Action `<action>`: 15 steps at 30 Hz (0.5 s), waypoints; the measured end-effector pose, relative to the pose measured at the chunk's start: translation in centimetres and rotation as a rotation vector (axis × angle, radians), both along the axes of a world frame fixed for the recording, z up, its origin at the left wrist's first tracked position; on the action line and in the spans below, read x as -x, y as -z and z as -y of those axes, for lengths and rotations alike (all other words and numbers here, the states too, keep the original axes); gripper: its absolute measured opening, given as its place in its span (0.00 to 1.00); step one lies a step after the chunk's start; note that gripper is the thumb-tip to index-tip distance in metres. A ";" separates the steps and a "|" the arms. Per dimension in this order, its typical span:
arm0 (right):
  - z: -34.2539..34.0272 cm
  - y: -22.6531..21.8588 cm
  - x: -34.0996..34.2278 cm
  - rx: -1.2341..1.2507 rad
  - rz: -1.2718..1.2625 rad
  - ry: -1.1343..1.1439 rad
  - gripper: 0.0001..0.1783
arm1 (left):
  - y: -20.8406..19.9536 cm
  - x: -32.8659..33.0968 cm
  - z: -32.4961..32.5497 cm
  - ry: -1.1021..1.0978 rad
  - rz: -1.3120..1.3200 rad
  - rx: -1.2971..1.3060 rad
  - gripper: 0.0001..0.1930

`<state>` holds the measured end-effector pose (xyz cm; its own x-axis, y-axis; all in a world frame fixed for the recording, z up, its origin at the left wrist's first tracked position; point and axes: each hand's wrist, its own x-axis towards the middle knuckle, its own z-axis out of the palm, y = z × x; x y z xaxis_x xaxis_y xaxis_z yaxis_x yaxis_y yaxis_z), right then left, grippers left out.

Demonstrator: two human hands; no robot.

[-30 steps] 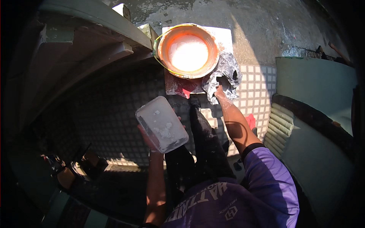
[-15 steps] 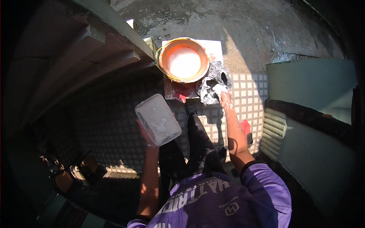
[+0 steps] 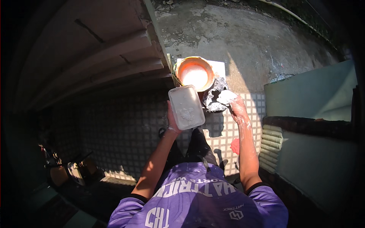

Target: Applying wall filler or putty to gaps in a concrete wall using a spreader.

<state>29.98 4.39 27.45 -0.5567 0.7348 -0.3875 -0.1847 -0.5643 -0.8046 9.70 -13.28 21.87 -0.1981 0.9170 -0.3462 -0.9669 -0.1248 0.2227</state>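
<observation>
Shifted since the frame half a second earlier are the shallow tray (image 3: 184, 97), brought rightward and nearer the orange bucket (image 3: 197, 61), and the white lump (image 3: 227, 97), which the right hand (image 3: 238, 107) has lifted farther out of the crumpled plastic bag (image 3: 219, 83). Bucket and bag rest on a pale board (image 3: 219, 67), the bag over its right edge toward the near corner; the bucket holds white contents (image 3: 195, 76). The left hand (image 3: 172, 118) grips the tray along its left edge and near-left corner, fingers passing underneath and partly hidden. The right hand is curled about the lump's right side; whether it pinches or cups cannot be told. By its look, the lump should be soft, light and crumbly, best carried in bent fingers with support below; the tray, probably light and fairly stiff, may be slippery where white residue (image 3: 187, 115) coats it, and is best held by rim and underside. The lump lies at the right hand's fingertips, before the bag's mouth; the tray lies between the hands, right of the left palm, apart from the lump
</observation>
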 end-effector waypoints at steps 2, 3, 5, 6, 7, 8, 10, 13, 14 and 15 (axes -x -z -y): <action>1.3 -4.8 2.4 -0.075 0.111 -0.100 0.12 | -2.2 -0.3 -0.5 0.002 0.008 -0.010 0.46; 2.1 -6.3 3.8 -0.143 0.173 -0.136 0.11 | -3.0 -0.4 -0.2 0.000 0.025 0.003 0.45; 2.7 -8.8 6.2 -0.223 0.230 -0.176 0.10 | -3.9 0.0 0.0 0.015 0.001 -0.036 0.46; 2.7 -9.8 7.3 -0.367 0.370 -0.284 0.10 | -4.4 0.2 0.3 0.034 -0.019 -0.061 0.46; 2.8 -10.5 8.2 -0.511 0.510 -0.391 0.09 | -4.8 0.3 0.7 0.028 -0.024 -0.068 0.46; 2.8 -10.5 8.8 -0.524 0.507 -0.392 0.09 | -5.4 0.3 0.8 0.029 -0.036 -0.066 0.45; 2.7 -10.0 10.0 -0.748 0.598 -0.421 0.08 | -6.5 0.5 1.0 0.023 -0.051 -0.073 0.45; 3.4 -11.5 12.2 -0.890 0.695 -0.424 0.10 | -8.0 0.9 1.7 0.029 -0.036 -0.096 0.44; 3.6 -12.1 13.0 -0.976 0.666 -0.430 0.10 | -8.6 1.1 1.9 0.042 -0.027 -0.114 0.43; 3.9 -13.3 13.7 -0.962 0.687 -0.514 0.09 | -9.2 1.3 2.1 0.055 -0.019 -0.131 0.43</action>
